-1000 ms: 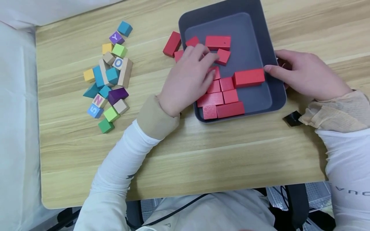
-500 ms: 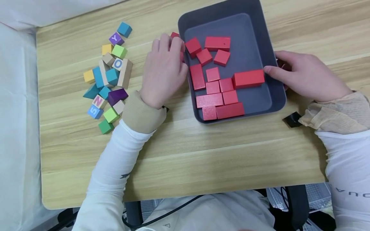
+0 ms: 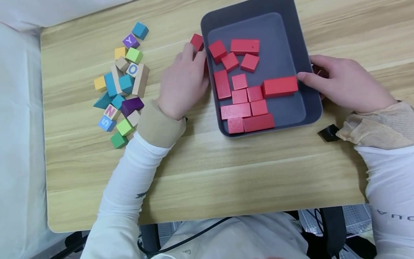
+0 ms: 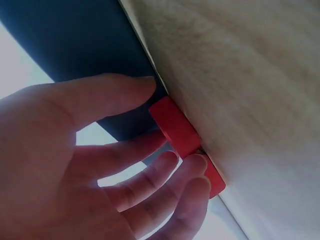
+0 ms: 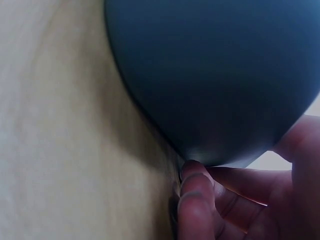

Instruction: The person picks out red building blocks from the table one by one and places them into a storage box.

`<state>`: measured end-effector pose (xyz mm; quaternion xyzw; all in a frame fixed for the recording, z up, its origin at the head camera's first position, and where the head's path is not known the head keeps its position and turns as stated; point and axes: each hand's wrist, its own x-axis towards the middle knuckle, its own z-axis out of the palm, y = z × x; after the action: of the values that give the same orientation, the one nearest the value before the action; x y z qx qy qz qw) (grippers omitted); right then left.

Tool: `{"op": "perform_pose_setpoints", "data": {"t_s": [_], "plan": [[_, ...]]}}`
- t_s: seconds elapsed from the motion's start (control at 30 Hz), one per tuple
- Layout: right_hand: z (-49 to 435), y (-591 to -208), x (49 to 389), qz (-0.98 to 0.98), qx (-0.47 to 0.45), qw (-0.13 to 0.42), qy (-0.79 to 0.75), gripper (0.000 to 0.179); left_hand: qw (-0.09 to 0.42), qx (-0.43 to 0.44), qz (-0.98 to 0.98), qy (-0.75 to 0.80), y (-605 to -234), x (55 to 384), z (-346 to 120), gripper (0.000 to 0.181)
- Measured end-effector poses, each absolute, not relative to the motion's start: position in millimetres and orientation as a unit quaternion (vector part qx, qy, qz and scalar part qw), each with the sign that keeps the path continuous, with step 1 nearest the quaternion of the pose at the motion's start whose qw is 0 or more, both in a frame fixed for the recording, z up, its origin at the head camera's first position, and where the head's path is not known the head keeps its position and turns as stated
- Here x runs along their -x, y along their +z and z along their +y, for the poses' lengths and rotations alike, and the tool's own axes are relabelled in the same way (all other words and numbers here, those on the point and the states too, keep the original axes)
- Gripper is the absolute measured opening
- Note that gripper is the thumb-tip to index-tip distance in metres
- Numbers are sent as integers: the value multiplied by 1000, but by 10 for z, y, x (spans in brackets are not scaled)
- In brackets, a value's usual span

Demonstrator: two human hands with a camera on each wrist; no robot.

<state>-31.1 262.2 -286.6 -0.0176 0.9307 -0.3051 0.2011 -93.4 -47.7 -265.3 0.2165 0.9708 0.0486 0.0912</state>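
My left hand (image 3: 183, 84) is at the outer left side of a dark grey tray (image 3: 300, 43), by two red blocks on the table. In the left wrist view its fingers touch the nearer red block (image 4: 175, 127), while the thumb stays apart from it. The farther red block (image 3: 196, 42) shows beyond the fingertips; the nearer one is hidden in the head view. My right hand (image 3: 350, 84) grips the tray's right wall, thumb at the rim and fingers curled on the outside. Several red blocks (image 3: 236, 111) of different lengths lie in the tray, some edge to edge.
On the left of the wooden table (image 3: 245, 180) lies a loose group of coloured blocks (image 3: 130, 106), some with letters. A small black object (image 3: 329, 133) is beside my right wrist. White cloth (image 3: 21, 144) borders the table's left side.
My left hand has moved left, out of the tray, to the red blocks beside it. A red block it covered now shows at the tray's left wall. The right hand stays on the tray.
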Motion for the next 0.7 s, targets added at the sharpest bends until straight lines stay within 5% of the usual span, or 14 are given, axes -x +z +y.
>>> {"op": "perform_pose_setpoints", "data": {"t_s": [0.4, 0.53, 0.7], "plan": [[2624, -2855, 301, 929, 8, 206, -308, 49, 109, -231, 964, 73, -2667, 960, -490, 42], [2611, -2872, 307, 929, 10, 202, -308, 48, 58, -230, 967, 97, -2665, 956, -498, 34], [2607, -2897, 313, 929, 5, 200, -312, 48, -65, -285, 943, 158, -2655, 938, -465, 29]]}}
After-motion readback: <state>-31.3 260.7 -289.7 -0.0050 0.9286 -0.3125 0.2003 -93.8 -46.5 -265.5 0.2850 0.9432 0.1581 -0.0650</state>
